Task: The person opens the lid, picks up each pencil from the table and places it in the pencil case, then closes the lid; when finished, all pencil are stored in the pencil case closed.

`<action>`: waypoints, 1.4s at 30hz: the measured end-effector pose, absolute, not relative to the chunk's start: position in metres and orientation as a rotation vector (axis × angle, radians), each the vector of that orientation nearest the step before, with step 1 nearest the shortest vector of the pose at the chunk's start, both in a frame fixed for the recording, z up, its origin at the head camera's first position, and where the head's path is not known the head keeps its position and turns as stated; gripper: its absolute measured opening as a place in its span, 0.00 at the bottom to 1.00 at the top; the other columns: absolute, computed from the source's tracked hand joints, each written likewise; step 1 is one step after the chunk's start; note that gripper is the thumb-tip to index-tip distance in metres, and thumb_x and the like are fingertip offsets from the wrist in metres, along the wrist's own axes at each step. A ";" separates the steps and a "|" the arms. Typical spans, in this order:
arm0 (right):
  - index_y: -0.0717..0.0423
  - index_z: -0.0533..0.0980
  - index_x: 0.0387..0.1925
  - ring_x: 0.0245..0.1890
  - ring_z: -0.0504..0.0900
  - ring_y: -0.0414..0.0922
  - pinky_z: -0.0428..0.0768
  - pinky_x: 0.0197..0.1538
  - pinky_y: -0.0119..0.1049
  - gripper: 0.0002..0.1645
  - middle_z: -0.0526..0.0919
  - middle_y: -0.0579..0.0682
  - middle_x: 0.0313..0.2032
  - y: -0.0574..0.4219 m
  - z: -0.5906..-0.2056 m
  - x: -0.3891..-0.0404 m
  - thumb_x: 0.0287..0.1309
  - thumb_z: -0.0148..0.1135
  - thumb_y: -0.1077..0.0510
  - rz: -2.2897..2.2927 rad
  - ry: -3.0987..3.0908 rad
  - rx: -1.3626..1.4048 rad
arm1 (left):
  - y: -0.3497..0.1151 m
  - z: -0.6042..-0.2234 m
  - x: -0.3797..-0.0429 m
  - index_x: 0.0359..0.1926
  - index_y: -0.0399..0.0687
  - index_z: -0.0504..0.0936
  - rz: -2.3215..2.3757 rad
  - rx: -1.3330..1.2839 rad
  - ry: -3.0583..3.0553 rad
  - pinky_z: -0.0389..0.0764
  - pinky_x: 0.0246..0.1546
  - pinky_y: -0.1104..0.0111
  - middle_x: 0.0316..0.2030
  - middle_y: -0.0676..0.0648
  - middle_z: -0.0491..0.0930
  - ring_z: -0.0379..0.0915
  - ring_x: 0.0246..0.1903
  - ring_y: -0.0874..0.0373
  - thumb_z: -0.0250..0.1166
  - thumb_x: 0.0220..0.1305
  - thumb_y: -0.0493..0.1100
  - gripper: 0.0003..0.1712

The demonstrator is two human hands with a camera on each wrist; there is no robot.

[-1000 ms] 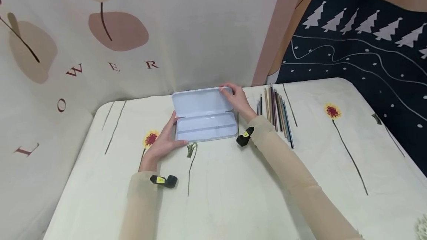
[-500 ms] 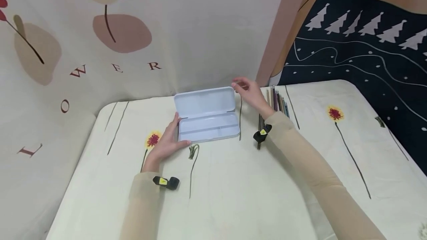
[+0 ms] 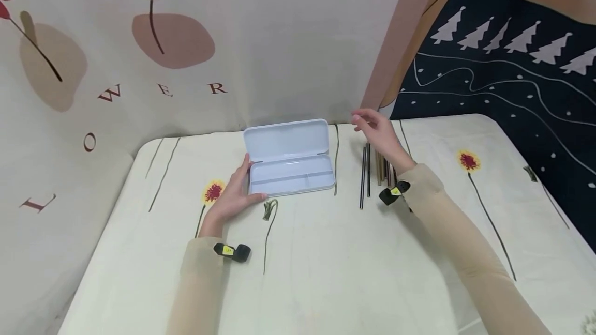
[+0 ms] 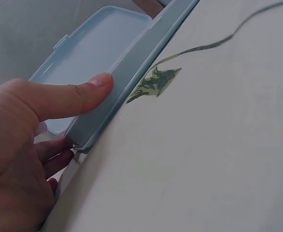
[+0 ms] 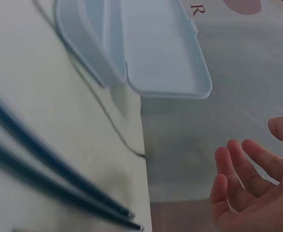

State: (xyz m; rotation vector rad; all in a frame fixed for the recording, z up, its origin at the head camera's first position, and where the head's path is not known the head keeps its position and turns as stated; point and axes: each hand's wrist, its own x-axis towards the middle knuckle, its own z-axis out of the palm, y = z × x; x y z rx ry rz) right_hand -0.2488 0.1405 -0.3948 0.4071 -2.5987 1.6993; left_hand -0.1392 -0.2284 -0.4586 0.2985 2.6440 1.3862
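A pale blue pencil case [image 3: 286,139] lies open on the cloth, its hinged lid raised at the back and its divided tray bare. My left hand [image 3: 231,199] holds its left end, the thumb on the front wall and the fingers around the end, as the left wrist view shows. To the right of the case, my right hand [image 3: 381,132] hovers above the pencils, fingers loosely bent and holding nothing. Two dark pencils [image 3: 362,180] lie side by side on the cloth. Several more pencils [image 3: 381,170] are partly hidden under the right hand and wrist.
A pale tablecloth [image 3: 316,268] with printed flowers covers the table. A light printed curtain [image 3: 288,56] hangs right behind the case. At the right hangs a dark cloth [image 3: 493,79] with white trees.
My right hand has let go of the lid's right corner and moved right, over the pencils. The lid stays up. My left hand keeps its place on the case.
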 end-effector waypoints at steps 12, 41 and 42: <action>0.64 0.70 0.60 0.41 0.79 0.39 0.76 0.49 0.33 0.25 0.79 0.60 0.49 0.180 -0.409 -0.230 0.73 0.48 0.50 1.706 -2.573 0.241 | -0.228 -0.458 -0.139 0.76 0.47 0.31 1.360 0.276 2.641 0.42 0.70 0.47 0.72 0.39 0.51 0.36 0.72 0.44 0.73 0.54 0.42 0.65; 0.70 0.69 0.60 0.46 0.77 0.57 0.73 0.41 0.28 0.24 0.76 0.68 0.49 0.257 -0.427 -0.199 0.69 0.50 0.58 1.460 -2.919 0.160 | -0.227 -0.456 -0.142 0.76 0.48 0.29 1.344 0.249 2.631 0.39 0.70 0.48 0.74 0.39 0.46 0.32 0.73 0.45 0.73 0.54 0.43 0.66; 0.70 0.68 0.60 0.47 0.76 0.58 0.73 0.42 0.28 0.24 0.76 0.69 0.50 0.257 -0.428 -0.198 0.69 0.50 0.60 1.457 -2.945 0.160 | -0.227 -0.456 -0.142 0.76 0.48 0.29 1.346 0.250 2.629 0.39 0.70 0.48 0.74 0.39 0.46 0.32 0.73 0.45 0.73 0.54 0.43 0.66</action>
